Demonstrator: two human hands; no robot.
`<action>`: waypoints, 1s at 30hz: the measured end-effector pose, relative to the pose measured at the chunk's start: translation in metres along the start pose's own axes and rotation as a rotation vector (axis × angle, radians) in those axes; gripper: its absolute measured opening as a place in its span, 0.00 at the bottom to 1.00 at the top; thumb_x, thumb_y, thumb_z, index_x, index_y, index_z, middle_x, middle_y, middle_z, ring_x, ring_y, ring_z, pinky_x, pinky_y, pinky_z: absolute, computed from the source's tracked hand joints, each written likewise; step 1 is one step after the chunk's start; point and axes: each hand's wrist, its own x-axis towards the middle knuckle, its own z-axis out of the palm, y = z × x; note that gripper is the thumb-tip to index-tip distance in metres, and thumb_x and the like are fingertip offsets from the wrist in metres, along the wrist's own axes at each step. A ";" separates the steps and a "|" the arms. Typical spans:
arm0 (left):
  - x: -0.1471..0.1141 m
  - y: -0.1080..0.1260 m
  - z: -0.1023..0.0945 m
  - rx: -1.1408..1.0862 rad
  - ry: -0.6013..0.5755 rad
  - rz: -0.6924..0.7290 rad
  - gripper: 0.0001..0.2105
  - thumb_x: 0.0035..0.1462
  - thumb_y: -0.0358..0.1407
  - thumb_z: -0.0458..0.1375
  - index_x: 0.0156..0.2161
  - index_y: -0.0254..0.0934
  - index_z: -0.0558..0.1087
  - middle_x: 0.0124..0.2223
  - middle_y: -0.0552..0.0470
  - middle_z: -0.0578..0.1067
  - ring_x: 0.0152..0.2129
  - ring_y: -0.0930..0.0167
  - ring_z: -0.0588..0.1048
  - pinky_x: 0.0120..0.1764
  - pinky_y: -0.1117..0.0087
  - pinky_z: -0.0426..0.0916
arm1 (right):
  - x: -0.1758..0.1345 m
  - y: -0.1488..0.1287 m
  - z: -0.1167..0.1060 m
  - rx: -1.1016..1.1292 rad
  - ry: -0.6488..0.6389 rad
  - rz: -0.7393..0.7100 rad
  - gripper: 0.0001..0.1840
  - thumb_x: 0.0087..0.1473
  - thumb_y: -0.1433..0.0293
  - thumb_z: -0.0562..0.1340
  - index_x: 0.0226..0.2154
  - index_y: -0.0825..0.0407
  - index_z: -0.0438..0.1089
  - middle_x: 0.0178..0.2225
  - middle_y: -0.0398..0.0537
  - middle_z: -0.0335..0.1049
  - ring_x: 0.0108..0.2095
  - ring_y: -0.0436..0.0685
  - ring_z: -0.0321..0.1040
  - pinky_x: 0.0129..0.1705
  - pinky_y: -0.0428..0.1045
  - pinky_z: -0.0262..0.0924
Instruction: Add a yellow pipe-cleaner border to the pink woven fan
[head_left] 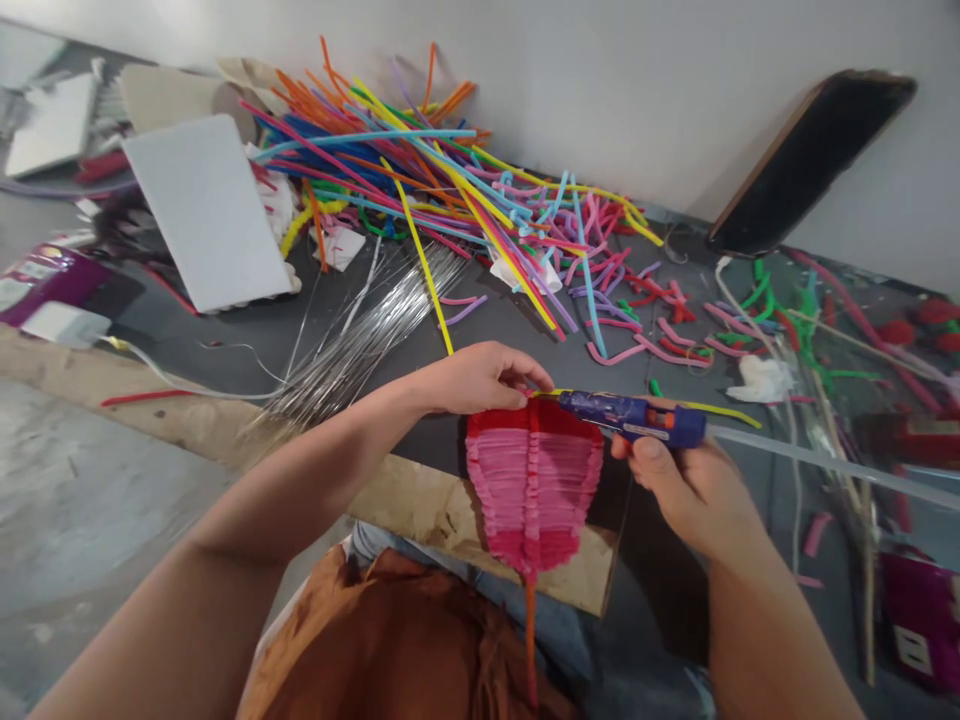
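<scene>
A pink and red petal shape made of pipe cleaners (502, 475) points toward me, with an orange stem (531, 630) running down from its tip. My left hand (484, 378) is closed at its wide far edge, pinching it there beside the centre rib. In my right hand (686, 485) is a blue hot glue gun (634, 418), its nozzle turned left and reaching the petal's top edge near my left fingertips. A clear glue stick (817, 458) sticks out of the gun's rear. Some yellow shows around the nozzle; its exact contact is hard to make out.
A heap of coloured pipe cleaners (420, 150) lies along the wall. Thin metal wires (375, 320) spread left of my hands. A phone (814, 160) leans at the back right, a white board (206, 215) at left. Cut pink pieces (615, 355) lie scattered beyond the gun.
</scene>
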 end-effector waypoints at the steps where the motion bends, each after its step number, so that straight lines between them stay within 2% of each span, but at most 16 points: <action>1: 0.000 0.000 0.000 -0.003 0.004 -0.004 0.17 0.47 0.28 0.55 0.44 0.36 0.76 0.29 0.56 0.74 0.25 0.76 0.69 0.29 0.76 0.61 | 0.000 -0.001 0.001 -0.035 -0.007 -0.016 0.17 0.56 0.54 0.56 0.29 0.48 0.72 0.25 0.51 0.70 0.35 0.63 0.71 0.33 0.54 0.66; 4: 0.000 0.000 0.001 -0.022 0.009 -0.005 0.17 0.46 0.27 0.55 0.43 0.37 0.77 0.30 0.56 0.75 0.25 0.76 0.69 0.29 0.76 0.61 | 0.002 -0.005 0.002 -0.176 -0.019 -0.067 0.17 0.57 0.55 0.53 0.29 0.47 0.69 0.25 0.50 0.69 0.38 0.64 0.71 0.38 0.56 0.66; 6: 0.000 0.000 0.001 -0.019 0.014 -0.001 0.18 0.46 0.27 0.55 0.43 0.37 0.77 0.30 0.56 0.75 0.26 0.76 0.70 0.30 0.76 0.62 | 0.002 -0.006 0.003 -0.256 0.009 -0.117 0.17 0.58 0.56 0.52 0.29 0.48 0.68 0.29 0.52 0.70 0.39 0.64 0.71 0.41 0.56 0.66; 9: 0.001 -0.002 0.001 0.005 0.017 0.011 0.18 0.46 0.26 0.55 0.43 0.37 0.77 0.31 0.56 0.75 0.27 0.75 0.70 0.30 0.75 0.62 | 0.002 -0.006 0.006 -0.334 0.061 -0.179 0.17 0.57 0.56 0.52 0.35 0.50 0.68 0.39 0.56 0.71 0.37 0.62 0.71 0.39 0.56 0.66; 11: 0.001 -0.002 0.001 0.025 0.020 0.017 0.18 0.46 0.26 0.55 0.43 0.37 0.78 0.30 0.56 0.75 0.27 0.75 0.70 0.31 0.75 0.61 | 0.001 -0.006 0.008 -0.356 0.080 -0.187 0.18 0.57 0.56 0.53 0.40 0.51 0.67 0.41 0.57 0.71 0.35 0.62 0.71 0.36 0.55 0.66; 17: 0.002 -0.004 0.002 0.043 0.024 0.030 0.18 0.45 0.26 0.55 0.42 0.39 0.78 0.30 0.57 0.76 0.26 0.75 0.70 0.31 0.75 0.61 | -0.003 -0.006 0.010 -0.357 0.125 -0.185 0.20 0.55 0.53 0.55 0.42 0.51 0.65 0.39 0.56 0.70 0.31 0.61 0.70 0.30 0.53 0.64; 24: 0.001 -0.001 0.002 0.061 0.021 0.022 0.18 0.46 0.26 0.55 0.42 0.39 0.78 0.30 0.56 0.77 0.26 0.75 0.71 0.31 0.74 0.61 | -0.003 -0.005 0.001 -0.305 0.060 -0.187 0.18 0.57 0.58 0.54 0.45 0.50 0.63 0.41 0.56 0.69 0.38 0.62 0.70 0.41 0.55 0.65; 27: 0.001 0.001 0.002 0.070 0.032 0.013 0.18 0.45 0.25 0.55 0.42 0.39 0.78 0.30 0.56 0.77 0.26 0.75 0.71 0.31 0.74 0.61 | -0.002 -0.005 0.002 -0.300 0.048 -0.200 0.17 0.58 0.59 0.53 0.45 0.51 0.64 0.41 0.55 0.70 0.37 0.61 0.71 0.40 0.54 0.65; 30: 0.001 0.002 0.002 0.085 0.026 0.009 0.18 0.46 0.25 0.55 0.42 0.38 0.78 0.31 0.56 0.77 0.27 0.74 0.71 0.31 0.74 0.61 | 0.000 -0.006 0.001 -0.312 0.023 -0.212 0.16 0.59 0.60 0.52 0.39 0.51 0.69 0.41 0.55 0.71 0.37 0.60 0.72 0.37 0.52 0.66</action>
